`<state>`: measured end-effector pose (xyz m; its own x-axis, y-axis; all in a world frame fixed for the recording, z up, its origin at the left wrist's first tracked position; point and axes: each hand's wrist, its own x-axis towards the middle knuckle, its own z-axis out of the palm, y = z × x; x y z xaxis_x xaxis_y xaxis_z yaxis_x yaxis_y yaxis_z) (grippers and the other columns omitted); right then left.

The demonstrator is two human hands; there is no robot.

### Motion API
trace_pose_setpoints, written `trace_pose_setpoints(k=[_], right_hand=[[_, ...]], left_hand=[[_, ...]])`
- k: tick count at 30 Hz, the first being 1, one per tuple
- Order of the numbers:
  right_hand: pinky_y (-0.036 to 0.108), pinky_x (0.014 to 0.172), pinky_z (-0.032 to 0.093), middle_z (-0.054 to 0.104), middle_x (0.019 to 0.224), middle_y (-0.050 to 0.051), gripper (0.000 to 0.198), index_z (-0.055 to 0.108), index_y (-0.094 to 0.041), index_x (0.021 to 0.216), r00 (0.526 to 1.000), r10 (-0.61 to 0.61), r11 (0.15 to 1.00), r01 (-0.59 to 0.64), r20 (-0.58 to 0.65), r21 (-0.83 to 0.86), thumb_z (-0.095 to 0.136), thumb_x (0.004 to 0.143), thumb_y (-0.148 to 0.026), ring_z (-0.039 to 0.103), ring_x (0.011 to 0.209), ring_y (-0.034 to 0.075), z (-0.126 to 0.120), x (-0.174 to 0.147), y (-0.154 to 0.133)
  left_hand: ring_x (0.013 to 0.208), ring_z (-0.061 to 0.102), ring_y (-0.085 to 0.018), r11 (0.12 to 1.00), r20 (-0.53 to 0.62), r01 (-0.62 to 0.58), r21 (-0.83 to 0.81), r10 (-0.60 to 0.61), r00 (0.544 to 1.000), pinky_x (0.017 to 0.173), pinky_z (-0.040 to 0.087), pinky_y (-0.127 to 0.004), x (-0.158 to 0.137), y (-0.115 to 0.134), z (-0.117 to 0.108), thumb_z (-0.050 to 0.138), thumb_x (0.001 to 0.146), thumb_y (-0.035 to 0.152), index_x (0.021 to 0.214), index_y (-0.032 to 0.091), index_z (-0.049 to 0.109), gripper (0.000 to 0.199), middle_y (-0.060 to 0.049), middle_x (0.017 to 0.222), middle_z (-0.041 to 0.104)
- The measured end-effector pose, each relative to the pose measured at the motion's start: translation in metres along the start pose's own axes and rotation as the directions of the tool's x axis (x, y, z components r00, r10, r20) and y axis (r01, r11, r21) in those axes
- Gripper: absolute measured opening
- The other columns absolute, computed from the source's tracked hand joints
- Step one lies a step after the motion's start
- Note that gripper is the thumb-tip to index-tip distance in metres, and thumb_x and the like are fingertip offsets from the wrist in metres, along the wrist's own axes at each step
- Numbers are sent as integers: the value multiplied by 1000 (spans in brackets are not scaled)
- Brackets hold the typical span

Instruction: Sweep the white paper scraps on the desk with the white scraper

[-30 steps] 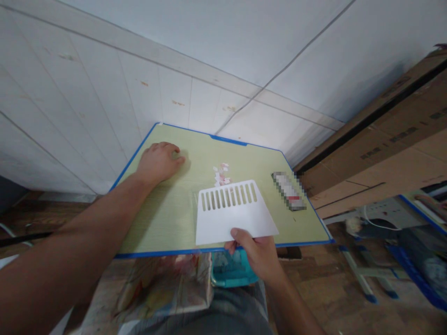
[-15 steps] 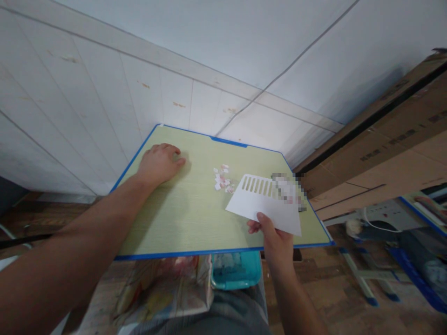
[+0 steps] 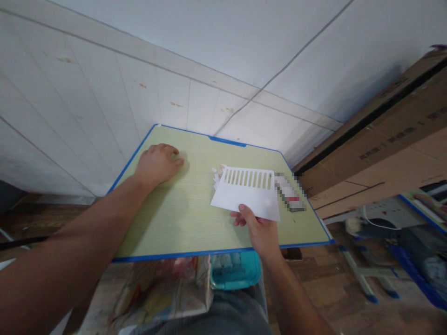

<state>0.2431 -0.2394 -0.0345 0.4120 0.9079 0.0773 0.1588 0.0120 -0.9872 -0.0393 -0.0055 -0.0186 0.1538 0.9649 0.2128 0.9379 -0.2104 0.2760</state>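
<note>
My right hand (image 3: 260, 230) grips a white sheet of paper (image 3: 244, 200) by its near edge, thumb on top and fingers beneath. A row of narrow slots is cut along the sheet's far side, and the yellow-green tabletop (image 3: 181, 209) shows through them. Small white and pinkish paper scraps (image 3: 217, 176) lie at the sheet's left edge, partly covered by it. Near the tabletop's left edge rests my left hand (image 3: 157, 163), fingers loosely bent, thumb apart, holding nothing.
A blurred-out flat object (image 3: 289, 193) lies right of the sheet. Cardboard boxes (image 3: 384, 139) stand along the right, against the white wall (image 3: 209, 46). Below the table's blue front edge are a teal plastic bin (image 3: 237, 279) and a printed bag (image 3: 181, 293).
My right hand has moved the slotted sheet left and slightly away from me, over part of the scraps. The blurred object is now less covered. My left hand stays put.
</note>
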Motion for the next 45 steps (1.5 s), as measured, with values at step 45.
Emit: trace_pose_setpoints(k=[45], right_hand=[[42, 74, 72, 80, 64, 7, 39, 78, -27, 65, 995, 33, 999, -34, 94, 8, 83, 101, -41, 81, 65, 29, -18, -49, -12]], left_hand=[[159, 69, -43, 1000, -11, -13, -24, 13, 1000, 135, 53, -55, -1, 0, -1, 56, 107, 55, 148, 22, 87, 61, -18, 166, 81]])
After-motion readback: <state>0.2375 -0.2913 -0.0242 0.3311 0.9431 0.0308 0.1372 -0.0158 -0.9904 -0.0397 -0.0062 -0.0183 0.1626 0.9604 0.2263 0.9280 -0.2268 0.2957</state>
